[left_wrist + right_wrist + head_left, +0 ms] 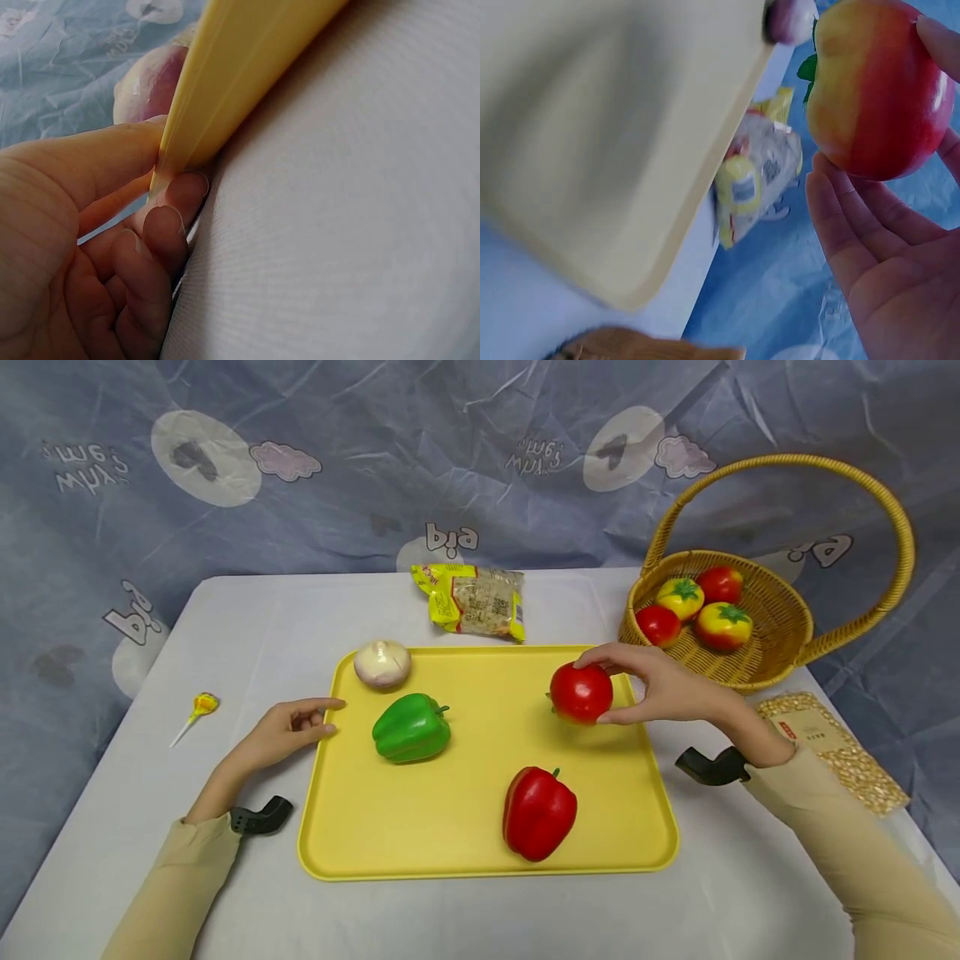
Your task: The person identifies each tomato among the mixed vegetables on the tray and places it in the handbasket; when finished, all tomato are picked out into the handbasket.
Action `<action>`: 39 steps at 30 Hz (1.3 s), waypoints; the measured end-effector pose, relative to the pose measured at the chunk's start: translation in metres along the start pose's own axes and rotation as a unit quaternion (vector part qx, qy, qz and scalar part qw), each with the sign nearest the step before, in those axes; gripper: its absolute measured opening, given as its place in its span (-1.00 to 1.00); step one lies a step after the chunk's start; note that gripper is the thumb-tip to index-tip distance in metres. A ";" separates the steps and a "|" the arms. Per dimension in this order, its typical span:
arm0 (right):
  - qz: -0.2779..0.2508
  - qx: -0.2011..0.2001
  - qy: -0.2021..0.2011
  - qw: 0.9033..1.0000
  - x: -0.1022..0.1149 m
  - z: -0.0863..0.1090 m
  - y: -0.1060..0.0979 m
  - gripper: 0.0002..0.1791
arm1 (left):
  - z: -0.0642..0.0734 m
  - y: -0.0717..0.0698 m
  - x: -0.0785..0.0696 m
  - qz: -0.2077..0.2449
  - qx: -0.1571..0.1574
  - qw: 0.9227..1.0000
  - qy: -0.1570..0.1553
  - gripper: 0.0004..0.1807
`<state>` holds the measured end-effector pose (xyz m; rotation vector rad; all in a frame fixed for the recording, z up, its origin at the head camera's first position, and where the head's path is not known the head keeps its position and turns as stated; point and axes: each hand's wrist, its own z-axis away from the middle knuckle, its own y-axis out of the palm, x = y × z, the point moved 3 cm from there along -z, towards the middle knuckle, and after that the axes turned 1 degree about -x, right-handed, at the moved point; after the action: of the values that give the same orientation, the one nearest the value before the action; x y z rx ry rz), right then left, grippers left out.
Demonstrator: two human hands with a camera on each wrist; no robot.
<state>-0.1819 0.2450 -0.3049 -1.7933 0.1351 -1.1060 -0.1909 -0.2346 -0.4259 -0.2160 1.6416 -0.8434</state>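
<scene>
Over the right part of the yellow tray, my right hand holds a red tomato between thumb and fingers. In the right wrist view the tomato shows a yellowish side and green leaves. My left hand pinches the tray's left rim; the left wrist view shows its fingers at the tray's edge. On the tray lie a green bell pepper, a red bell pepper and a pale purplish onion in the far left corner.
A wicker basket with a tall handle stands at the back right, holding several tomatoes. Behind the tray lies a yellow snack bag. A bag of grains is by the right forearm, a lollipop at far left.
</scene>
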 end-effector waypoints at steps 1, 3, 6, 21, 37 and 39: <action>0.002 -0.012 0.006 1.000 -0.002 0.004 -0.003 -0.32 | 0.000 0.000 0.000 0.000 0.000 1.000 -0.001 -0.60; 0.005 -0.032 0.012 0.999 -0.007 0.011 -0.010 -0.32 | 0.000 0.000 0.000 0.000 0.000 1.000 -0.005 -0.60; 0.008 -0.050 0.025 0.998 -0.012 0.020 -0.020 -0.31 | 0.000 0.000 -0.001 0.002 0.001 1.000 -0.011 -0.60; 0.012 -0.174 0.094 0.980 -0.042 0.060 -0.056 -0.25 | 0.001 0.000 -0.001 -0.003 0.005 1.000 -0.027 -0.59; 0.011 -0.251 0.202 0.947 -0.092 0.092 -0.081 -0.31 | 0.000 0.000 -0.002 -0.004 -0.003 1.000 -0.023 -0.60; 0.027 -0.249 0.219 0.943 -0.096 0.094 -0.082 -0.31 | 0.000 0.000 -0.002 -0.004 -0.005 1.000 -0.020 -0.61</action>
<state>-0.1990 0.4008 -0.3096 -1.9250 0.7874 -1.5121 -0.1904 -0.2334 -0.4247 -0.2460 1.6096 -0.8318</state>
